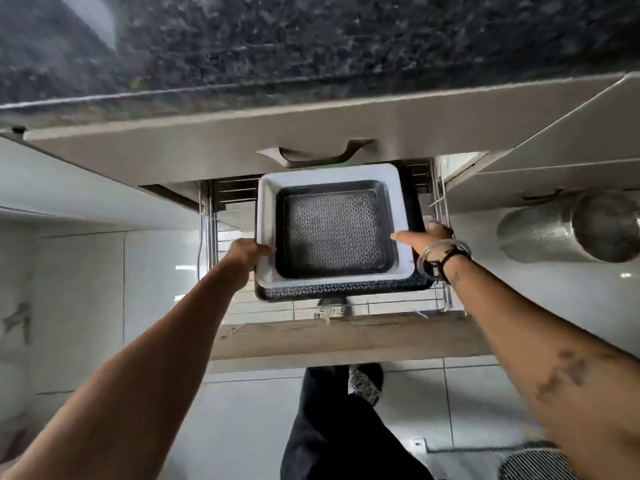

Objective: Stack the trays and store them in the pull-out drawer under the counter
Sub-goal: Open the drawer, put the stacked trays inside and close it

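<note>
Floor tiles (79,306) are filling the left side of the view, pale and glossy. Coming next, the left hand (247,252) is reaching forward and gripping the left edge of the white tray (268,216), its fingers curled under the rim near the front-left corner. That white tray is sitting inside a larger dark tray (346,288) whose patterned rim is showing along the near edge and the right side. A smaller dark tray (332,233) with a textured base is nesting in the middle of the white one, so the three are forming one stack. The stack is hanging over the wire drawer (440,209), which is standing pulled out from under the counter (311,46); whether the stack is touching the wire bottom I cannot tell. The drawer's wooden front panel (346,336) is lying just beyond the stack's near edge, toward the person. The right hand (427,237) is holding the stack's right edge, its thumb lying across the white tray's rim and its fingers wrapping around the outer side. A watch and bangles (441,256) are circling that wrist. At the far right, a steel container (571,226) is lying on its side on the floor, well apart from the drawer.
</note>
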A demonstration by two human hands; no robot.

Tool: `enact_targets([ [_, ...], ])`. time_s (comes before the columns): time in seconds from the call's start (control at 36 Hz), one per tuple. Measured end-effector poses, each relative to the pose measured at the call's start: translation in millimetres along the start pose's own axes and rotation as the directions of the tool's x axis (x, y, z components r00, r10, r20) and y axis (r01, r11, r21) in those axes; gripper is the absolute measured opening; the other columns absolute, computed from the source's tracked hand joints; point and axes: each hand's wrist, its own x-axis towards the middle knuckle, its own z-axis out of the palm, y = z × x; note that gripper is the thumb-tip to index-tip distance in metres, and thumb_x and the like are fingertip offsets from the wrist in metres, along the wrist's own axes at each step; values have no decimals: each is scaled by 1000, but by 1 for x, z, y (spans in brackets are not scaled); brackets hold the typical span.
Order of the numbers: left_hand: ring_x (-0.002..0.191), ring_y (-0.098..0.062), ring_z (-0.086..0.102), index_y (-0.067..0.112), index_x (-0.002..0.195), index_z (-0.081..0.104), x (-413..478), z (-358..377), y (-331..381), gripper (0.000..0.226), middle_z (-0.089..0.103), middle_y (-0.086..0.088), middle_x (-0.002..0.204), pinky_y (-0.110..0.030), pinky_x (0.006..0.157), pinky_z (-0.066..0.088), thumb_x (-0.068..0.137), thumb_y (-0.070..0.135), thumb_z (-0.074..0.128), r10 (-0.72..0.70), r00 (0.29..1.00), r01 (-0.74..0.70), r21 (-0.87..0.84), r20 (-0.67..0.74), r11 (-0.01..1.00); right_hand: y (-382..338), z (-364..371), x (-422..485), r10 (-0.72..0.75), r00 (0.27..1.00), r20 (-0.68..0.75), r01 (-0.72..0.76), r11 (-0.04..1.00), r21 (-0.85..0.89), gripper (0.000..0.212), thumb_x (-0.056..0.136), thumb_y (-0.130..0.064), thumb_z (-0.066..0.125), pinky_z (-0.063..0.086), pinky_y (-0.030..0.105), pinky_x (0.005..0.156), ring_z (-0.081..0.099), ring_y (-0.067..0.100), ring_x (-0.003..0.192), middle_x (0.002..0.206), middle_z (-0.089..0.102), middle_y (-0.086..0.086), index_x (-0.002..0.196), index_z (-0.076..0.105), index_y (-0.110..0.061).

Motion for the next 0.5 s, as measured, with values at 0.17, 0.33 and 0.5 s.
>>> enact_targets([
  [0.17, 53, -22, 51, -4, 72, 64, 29, 11, -30, 13, 59, -9, 57, -25, 54, 40, 74, -17, 63, 5, 1000, -5, 80, -4, 997, 20, 35, 38, -10, 997, 72, 15, 998, -68, 117, 51, -59, 83, 34, 49, 114, 35, 33, 139, 154, 34, 12, 145, 30, -13],
  [0.33, 94, -23, 64, -2, 118, 57, -8, 21, -35, 35, 67, -15, 105, -20, 78, 51, 88, 11, 69, -34, 992, 29, -42, -122, 999, 31, 23, -5, 0, 990, -144, 24, 985, 171, 88, 69, -40, 81, 40, 41, 110, 47, 30, 130, 144, 46, 14, 140, 40, -9],
  [0.5, 148, -24, 27, 12, 147, 36, -159, 14, -70, 87, 22, -6, 160, -39, 122, 22, 81, 61, 60, 220, 801, -197, 101, -556, 975, 47, -18, -159, -26, 755, -656, 162, 975, 149, 61, 78, -33, 65, 48, 39, 94, 56, 35, 110, 123, 54, 19, 126, 51, 3],
])
